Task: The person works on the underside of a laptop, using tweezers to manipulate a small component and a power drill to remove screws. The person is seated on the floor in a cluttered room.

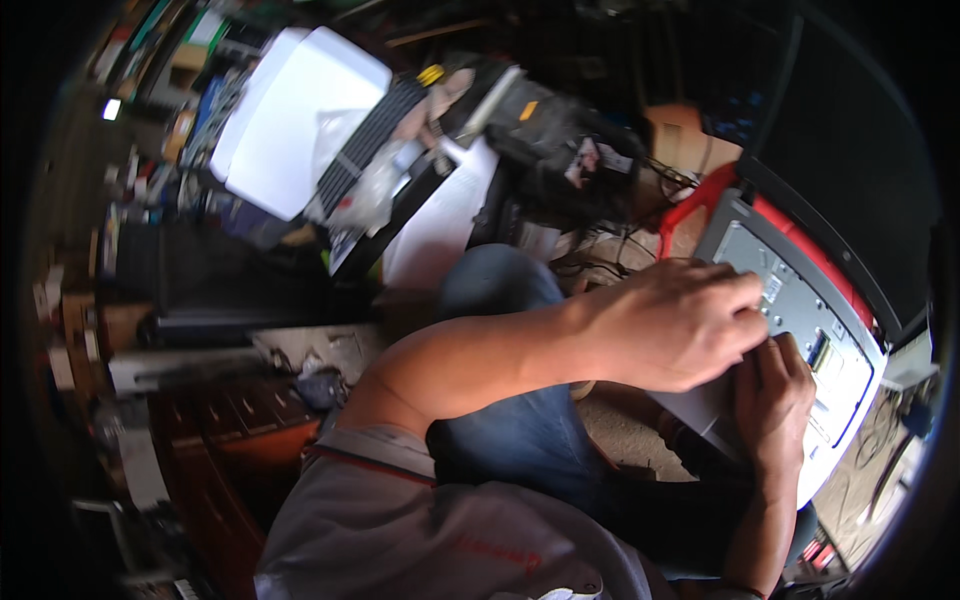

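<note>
Head view, laptop: The open laptop [800, 295] was at the right side of the view, in front of both hands, its base tilted in the picture.
Long axis: The base's length ran slantwise from upper left to lower right, in line with the hinge.
Facing: The front edge pointed to the lower left, toward the person's lap; the raised screen [855, 150], dark, stood along the upper right side.
Base top: A grey metal plate lay bare beside the fingers.
Left hand: The left hand [695, 325] reached across from the left, fingers curled close together over the base; whether they pinched anything could not be told.
Right hand: The right hand [778, 395] came up from the lower edge, fingers bent and bunched just beside the left fingertips; any hold was hidden.
Red plastic: A red plastic piece [690, 208] showed past the base's upper left corner and behind the hinge.
Legs: Blue jeans [525, 440] lay below the left forearm.
Farther left: A white panel [295, 115], a clear plastic bag [372, 200] and a brown drawer cabinet [215, 430] stood well apart from the laptop.
</note>
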Tool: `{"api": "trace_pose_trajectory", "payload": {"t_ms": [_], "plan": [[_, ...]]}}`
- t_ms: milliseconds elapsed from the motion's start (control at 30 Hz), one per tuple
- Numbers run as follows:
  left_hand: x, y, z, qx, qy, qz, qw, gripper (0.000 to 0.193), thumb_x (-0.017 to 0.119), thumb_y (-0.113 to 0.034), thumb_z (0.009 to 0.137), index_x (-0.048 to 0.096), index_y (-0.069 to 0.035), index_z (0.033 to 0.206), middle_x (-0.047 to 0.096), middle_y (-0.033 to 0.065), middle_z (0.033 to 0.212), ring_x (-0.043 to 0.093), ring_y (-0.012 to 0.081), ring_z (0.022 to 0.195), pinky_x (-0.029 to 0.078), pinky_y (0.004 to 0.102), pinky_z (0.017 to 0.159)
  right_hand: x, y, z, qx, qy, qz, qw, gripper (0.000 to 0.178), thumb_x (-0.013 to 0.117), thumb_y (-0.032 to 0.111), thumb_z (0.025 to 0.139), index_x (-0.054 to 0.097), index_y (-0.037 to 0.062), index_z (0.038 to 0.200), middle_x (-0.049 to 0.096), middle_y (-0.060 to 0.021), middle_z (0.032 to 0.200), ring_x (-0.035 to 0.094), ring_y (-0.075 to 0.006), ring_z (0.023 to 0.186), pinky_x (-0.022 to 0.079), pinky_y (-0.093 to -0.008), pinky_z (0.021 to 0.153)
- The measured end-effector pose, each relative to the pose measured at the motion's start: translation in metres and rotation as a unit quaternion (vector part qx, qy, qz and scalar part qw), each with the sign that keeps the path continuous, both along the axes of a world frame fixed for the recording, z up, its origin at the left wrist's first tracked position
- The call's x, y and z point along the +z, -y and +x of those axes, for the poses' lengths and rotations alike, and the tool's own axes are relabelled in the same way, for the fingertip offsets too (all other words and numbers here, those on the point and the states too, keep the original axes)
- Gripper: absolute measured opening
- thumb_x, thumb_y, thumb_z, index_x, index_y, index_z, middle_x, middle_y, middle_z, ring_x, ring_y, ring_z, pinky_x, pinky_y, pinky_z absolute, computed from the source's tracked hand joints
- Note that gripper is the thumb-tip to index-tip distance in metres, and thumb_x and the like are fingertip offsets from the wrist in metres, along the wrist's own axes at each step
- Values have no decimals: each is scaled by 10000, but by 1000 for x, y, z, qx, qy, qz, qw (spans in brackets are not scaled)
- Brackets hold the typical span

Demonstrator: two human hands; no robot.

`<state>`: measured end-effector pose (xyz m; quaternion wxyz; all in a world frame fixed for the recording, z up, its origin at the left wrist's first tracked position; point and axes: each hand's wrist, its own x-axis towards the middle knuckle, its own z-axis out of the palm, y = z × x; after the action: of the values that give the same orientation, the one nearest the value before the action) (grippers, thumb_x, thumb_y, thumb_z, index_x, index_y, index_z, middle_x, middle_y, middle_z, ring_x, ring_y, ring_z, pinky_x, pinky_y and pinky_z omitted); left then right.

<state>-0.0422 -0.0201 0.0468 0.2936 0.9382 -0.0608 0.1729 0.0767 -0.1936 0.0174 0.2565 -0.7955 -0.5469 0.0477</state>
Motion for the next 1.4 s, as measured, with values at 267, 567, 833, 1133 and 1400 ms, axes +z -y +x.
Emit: {"api": "trace_pose_trajectory", "payload": {"t_ms": [267,567,833,1133,1400], "plan": [[26,-34,-123,181,124,-35,975,196,724,-74,790,670,-56,978,652,97,949,667,200,873,550,301,671,20,0,-17,-8,13,33,999,258,595,-29,852,658,10,1098,600,-135,818,612,-255,643,479,-351,586],[5,-231,-303,454,-173,143,862,386,533,34,839,623,-55,1204,570,175,1290,549,357,1187,431,375,1004,18,18,-22,-63,-38,122,990,176,620,-32,839,694,-23,998,557,-71,696,506,-138,565,401,-266,547],[-17,-253,-300,415,-137,270,858,184,593,-40,857,647,-54,1032,651,128,1083,628,344,995,509,386,841,29,23,-9,-106,-44,117,986,159,639,-1,855,699,-20,1001,566,-75,708,519,-134,589,409,-259,563],[-13,-277,-314,455,14,319,831,152,573,-56,933,634,24,1048,662,166,1059,654,301,964,515,371,850,36,34,5,-118,-62,135,982,148,636,-8,860,692,-30,995,578,-75,718,539,-132,599,424,-248,559],[53,-79,-99,87,260,-92,957,205,587,80,883,563,26,1080,637,245,1066,656,260,914,549,275,739,50,19,18,-63,-444,118,886,419,589,395,961,683,10,1096,633,-19,795,561,-83,697,468,-229,643]]}}
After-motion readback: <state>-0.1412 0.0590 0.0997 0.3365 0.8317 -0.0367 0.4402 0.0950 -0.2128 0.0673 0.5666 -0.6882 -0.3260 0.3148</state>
